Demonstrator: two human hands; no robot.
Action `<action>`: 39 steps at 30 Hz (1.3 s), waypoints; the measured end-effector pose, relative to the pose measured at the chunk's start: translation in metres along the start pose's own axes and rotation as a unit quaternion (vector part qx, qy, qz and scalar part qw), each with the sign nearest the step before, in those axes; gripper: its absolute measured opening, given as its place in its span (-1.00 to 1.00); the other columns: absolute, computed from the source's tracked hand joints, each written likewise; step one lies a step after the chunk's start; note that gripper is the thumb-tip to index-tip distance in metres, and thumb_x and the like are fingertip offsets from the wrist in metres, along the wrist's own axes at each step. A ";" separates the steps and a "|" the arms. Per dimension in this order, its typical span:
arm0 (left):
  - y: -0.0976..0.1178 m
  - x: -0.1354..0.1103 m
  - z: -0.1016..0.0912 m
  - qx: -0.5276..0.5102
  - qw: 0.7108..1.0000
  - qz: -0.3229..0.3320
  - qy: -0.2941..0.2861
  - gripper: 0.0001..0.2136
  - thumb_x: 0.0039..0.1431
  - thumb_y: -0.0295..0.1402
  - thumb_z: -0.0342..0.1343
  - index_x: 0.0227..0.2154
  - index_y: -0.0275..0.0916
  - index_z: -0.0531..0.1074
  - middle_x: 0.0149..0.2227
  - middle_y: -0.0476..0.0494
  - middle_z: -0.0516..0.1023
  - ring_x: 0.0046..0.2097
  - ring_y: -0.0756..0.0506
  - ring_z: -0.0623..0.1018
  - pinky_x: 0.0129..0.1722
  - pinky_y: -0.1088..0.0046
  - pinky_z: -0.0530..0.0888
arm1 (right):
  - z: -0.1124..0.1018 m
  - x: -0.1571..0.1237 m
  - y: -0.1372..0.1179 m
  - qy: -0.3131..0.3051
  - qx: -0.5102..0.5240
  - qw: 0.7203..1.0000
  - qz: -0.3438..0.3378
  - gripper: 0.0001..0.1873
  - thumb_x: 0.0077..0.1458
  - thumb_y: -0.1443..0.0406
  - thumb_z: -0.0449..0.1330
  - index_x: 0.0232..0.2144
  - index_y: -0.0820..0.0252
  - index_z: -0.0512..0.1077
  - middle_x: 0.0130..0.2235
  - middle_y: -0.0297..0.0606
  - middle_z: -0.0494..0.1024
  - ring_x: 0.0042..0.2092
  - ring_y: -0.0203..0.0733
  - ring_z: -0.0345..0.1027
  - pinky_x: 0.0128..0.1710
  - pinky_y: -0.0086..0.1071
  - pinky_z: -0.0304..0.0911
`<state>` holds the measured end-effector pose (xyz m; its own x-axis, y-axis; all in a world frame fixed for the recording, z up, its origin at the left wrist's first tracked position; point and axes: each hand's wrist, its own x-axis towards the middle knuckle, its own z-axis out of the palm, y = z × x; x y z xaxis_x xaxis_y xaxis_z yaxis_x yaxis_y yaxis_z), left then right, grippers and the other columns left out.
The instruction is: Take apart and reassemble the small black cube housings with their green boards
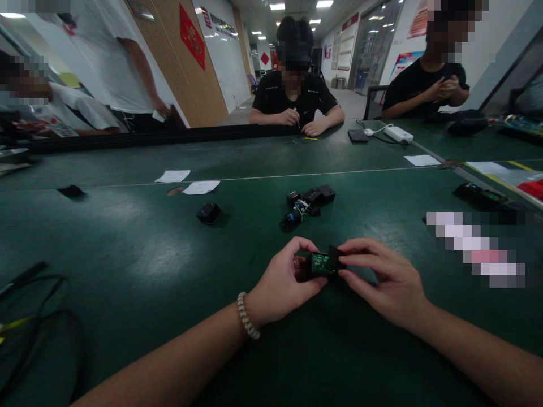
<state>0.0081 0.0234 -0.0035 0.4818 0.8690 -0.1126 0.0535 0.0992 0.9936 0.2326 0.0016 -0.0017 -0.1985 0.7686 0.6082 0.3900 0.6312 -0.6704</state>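
Observation:
My left hand [291, 277], with a beaded bracelet at the wrist, grips a small black casing around a green circuit board [321, 263]. My right hand [384, 277] pinches a thin black cover [334, 259] at the right side of that casing. The cover is tilted up, and the board's face shows beside it. I cannot tell whether the cover is joined to the casing. Beyond my hands lies a cluster of black casings [326, 194] and a bare circuit board with wires [300, 210]. Further left sits a single black casing [208, 213].
Black cables [40, 316] lie at the left on the green table [161, 254]. Paper slips [201, 187] rest along the table seam. A white power adapter [397, 134] and a black flat box [357, 136] are at the far side. Several people are around the table.

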 end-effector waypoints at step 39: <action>-0.003 0.000 0.001 0.019 1.000 0.021 -0.010 -0.58 0.05 -0.48 0.34 -0.06 -0.20 0.33 -0.14 -0.14 0.59 -0.13 -0.18 0.66 -0.10 0.19 0.61 | 0.006 -0.004 0.003 -0.049 -0.027 0.994 -0.093 -0.74 0.17 0.50 0.31 -0.11 0.19 0.64 -0.03 -0.08 0.55 -0.05 -0.12 0.52 -0.13 -0.26 0.57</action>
<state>0.0088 0.0232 -0.0061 0.5016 0.8622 -0.0712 0.0657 0.0442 0.9969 0.2290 0.0012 -0.0089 -0.3569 0.6470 0.6738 0.3862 0.7590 -0.5242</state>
